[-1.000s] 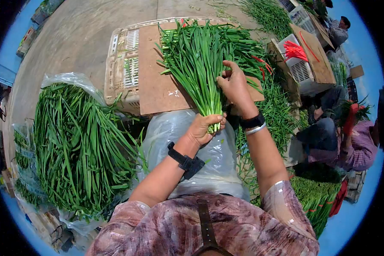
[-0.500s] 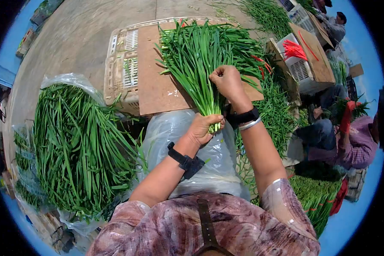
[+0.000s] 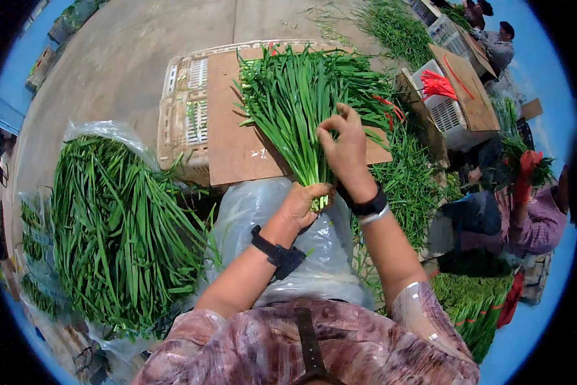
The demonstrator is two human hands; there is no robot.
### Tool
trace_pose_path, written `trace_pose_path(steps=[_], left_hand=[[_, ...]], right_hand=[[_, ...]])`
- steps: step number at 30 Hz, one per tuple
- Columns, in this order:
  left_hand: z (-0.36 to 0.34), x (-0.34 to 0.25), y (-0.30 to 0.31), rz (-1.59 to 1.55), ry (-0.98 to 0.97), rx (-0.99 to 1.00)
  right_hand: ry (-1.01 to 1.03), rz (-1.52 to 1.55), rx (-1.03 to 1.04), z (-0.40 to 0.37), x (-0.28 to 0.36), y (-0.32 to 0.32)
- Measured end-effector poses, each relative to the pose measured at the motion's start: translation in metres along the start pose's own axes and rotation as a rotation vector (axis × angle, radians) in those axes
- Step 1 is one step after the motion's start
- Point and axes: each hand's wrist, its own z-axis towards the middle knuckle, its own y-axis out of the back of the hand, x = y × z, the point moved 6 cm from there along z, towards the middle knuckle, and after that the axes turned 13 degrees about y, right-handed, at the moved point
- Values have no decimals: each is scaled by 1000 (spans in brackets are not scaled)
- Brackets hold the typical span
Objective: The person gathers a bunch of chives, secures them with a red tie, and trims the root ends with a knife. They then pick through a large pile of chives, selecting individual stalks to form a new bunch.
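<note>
Two-handed hold: bunch of long green chive leaves [image 3: 295, 96] fisted at the stems by left hand [image 3: 304, 200], fanned over brown cardboard sheet [image 3: 237, 141] for a single-leaf fingertip pinch by right hand [image 3: 345, 144]

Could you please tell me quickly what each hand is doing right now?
Left hand: closed around the base of the chive bunch.
Right hand: fingertips pinched on leaves of that bunch.

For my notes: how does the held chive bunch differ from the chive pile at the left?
The chive bunch is gripped at its base by the left hand and fans out; the chive pile lies loose on a plastic sheet, unheld and bigger. Both are long green leaves.
</note>
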Motion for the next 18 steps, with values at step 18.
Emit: trace_pose_path(steps=[18], left_hand=[[3,4,7,-164,131,156]], right_hand=[[-469,872,232,-44,24,48]])
